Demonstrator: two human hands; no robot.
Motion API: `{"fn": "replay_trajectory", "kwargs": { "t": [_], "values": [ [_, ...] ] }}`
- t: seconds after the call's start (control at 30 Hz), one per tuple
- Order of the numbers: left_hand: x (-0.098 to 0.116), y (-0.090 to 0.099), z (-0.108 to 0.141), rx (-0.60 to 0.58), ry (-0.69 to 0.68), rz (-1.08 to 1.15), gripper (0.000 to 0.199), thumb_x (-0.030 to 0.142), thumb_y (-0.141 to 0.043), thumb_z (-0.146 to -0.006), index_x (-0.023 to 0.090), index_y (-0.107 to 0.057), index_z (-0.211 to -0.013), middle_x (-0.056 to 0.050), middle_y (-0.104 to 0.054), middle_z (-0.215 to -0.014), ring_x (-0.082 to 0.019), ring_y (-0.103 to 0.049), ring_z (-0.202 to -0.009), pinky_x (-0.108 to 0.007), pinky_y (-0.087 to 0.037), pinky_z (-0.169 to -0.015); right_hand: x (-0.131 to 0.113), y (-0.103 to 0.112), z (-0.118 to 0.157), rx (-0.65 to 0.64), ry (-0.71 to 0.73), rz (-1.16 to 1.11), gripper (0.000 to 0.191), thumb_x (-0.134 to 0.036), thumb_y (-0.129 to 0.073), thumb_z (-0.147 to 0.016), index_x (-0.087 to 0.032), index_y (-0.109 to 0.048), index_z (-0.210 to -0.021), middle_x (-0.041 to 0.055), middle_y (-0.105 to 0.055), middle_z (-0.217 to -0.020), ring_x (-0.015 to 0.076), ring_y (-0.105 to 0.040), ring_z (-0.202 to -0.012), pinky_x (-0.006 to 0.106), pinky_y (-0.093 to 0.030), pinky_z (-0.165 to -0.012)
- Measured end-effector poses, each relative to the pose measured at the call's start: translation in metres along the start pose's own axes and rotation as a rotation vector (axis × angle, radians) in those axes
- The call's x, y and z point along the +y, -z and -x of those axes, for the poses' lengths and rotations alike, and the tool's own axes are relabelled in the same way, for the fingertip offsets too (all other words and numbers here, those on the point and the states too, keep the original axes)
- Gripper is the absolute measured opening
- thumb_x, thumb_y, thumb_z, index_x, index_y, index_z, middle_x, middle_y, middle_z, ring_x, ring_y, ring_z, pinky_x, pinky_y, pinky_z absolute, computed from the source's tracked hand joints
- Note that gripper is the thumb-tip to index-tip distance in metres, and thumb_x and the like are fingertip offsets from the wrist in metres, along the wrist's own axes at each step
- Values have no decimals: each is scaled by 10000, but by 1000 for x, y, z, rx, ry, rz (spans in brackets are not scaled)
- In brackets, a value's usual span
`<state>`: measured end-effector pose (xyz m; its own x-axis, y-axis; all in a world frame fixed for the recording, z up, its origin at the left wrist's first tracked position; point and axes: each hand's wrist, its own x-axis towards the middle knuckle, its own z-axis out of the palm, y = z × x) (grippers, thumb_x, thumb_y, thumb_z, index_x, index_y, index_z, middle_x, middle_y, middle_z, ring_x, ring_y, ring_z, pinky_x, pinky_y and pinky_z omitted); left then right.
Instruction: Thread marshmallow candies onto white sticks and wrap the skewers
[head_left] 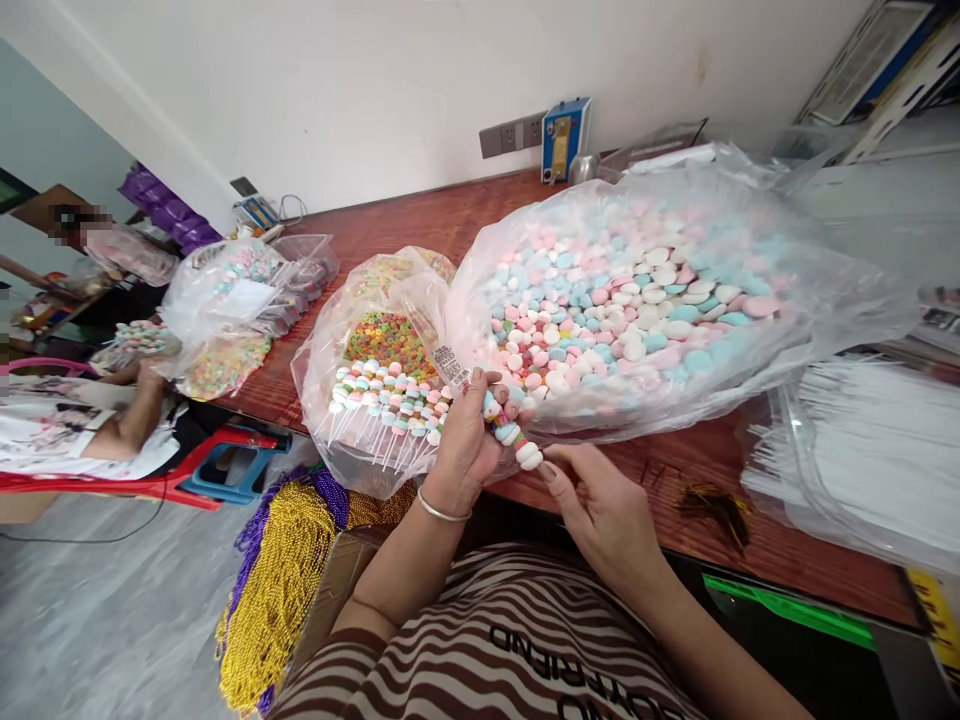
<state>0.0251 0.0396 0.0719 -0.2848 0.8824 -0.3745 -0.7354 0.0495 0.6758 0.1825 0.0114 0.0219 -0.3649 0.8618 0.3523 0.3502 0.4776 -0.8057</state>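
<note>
My left hand is wrapped round a stick of pastel beads, threaded in white, pink, blue and green. Thumb and forefinger of my right hand pinch close at its lower white end; whether a separate bead sits between them I cannot tell. Just beyond both hands lies a big clear bag of flat pink, blue and white beads. Left of my left hand, several finished-looking bead sticks with white stems rest on an open clear bag of small orange, green and yellow pieces.
White sticks lie bagged at the right, near a bundle of dark and gold ties. Gold bead strings hang by the table's left front. A co-worker sits at the left. A blue box stands against the wall.
</note>
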Motion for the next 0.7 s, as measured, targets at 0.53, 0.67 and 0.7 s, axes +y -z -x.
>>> {"fn": "replay_trajectory", "kwargs": {
  "t": [0.53, 0.67, 0.7],
  "values": [
    [-23, 30, 27, -79, 299, -232, 408, 492, -822, -776, 119, -656, -799, 19, -547, -621, -69, -496, -506, -182, -390, -479, -4, -1, 12, -7, 444, 401, 187, -160, -514, -1010, -151, -701, -1014, 95, -714, -908, 195, -575, -779, 340, -399, -728],
    [-21, 28, 29, -68, 304, -296, 446, 554, -797, -774, 129, -674, -825, 16, -569, -629, -75, -487, -511, -194, -369, -474, -5, -2, 9, -32, 258, 247, 141, -167, -517, -992, -173, -632, -911, 63, -637, -827, 182, -566, -730, 307, -420, -685],
    [-20, 28, 29, -72, 303, -303, 458, 572, -786, -776, 131, -675, -832, 18, -566, -621, -76, -484, -509, -197, -369, -475, -5, -3, 7, -62, 212, 164, 120, -164, -518, -986, -179, -614, -915, 54, -627, -835, 174, -575, -730, 293, -432, -676]
  ]
}}
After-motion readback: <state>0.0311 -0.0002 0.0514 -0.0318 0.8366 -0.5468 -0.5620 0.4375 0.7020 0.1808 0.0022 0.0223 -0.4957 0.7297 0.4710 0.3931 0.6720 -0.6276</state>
